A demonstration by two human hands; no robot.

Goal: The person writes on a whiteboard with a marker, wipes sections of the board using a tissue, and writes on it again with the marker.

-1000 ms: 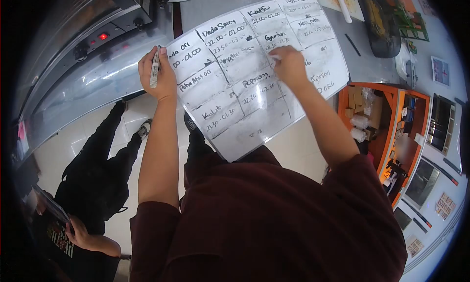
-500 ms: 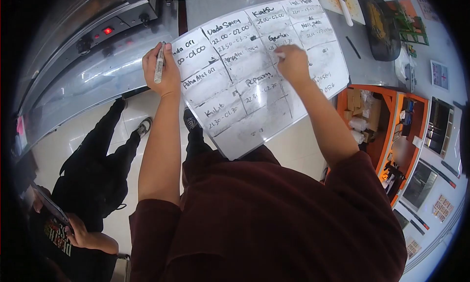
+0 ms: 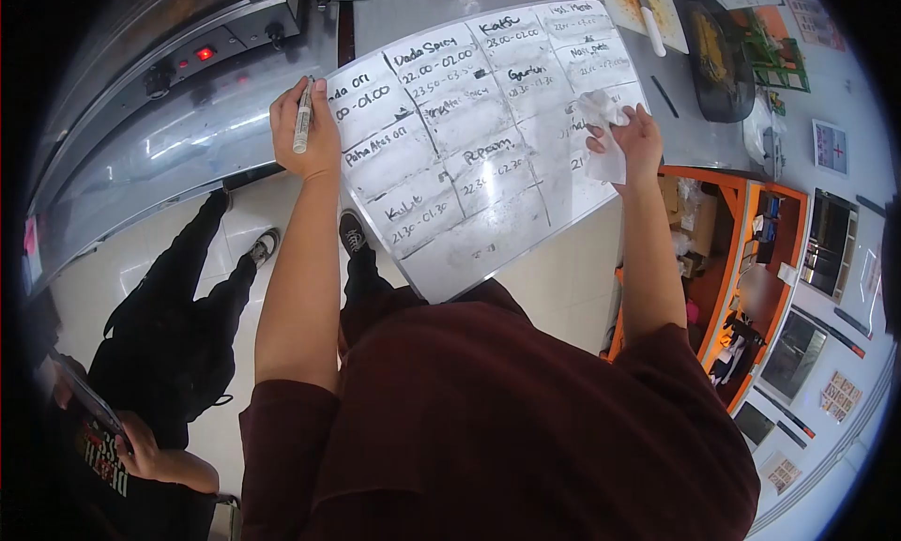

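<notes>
A whiteboard (image 3: 488, 203) with a hand-drawn grid, product words and times in black ink is tilted in front of me, grey smears across it. My left hand (image 3: 307, 137) is closed at the board's left edge, with a marker (image 3: 302, 119) held under the thumb. At the right side of the board, my right hand (image 3: 642, 145) has its fingers curled round a crumpled white tissue (image 3: 608, 156). The tissue hangs in front of the lower right cells and covers some of the writing there.
A metal counter (image 3: 413, 25) lies behind the board. On it are a knife (image 3: 648, 15) on a cutting board, a black marker (image 3: 664, 95) and a dark tray (image 3: 718, 58). An appliance with a red light (image 3: 204, 53) stands left. Another person (image 3: 178, 306) holding a phone is at lower left.
My right hand has moved from the middle of the board to its right side, and the tissue now shows opened out. My left hand keeps the marker and the board's edge.
</notes>
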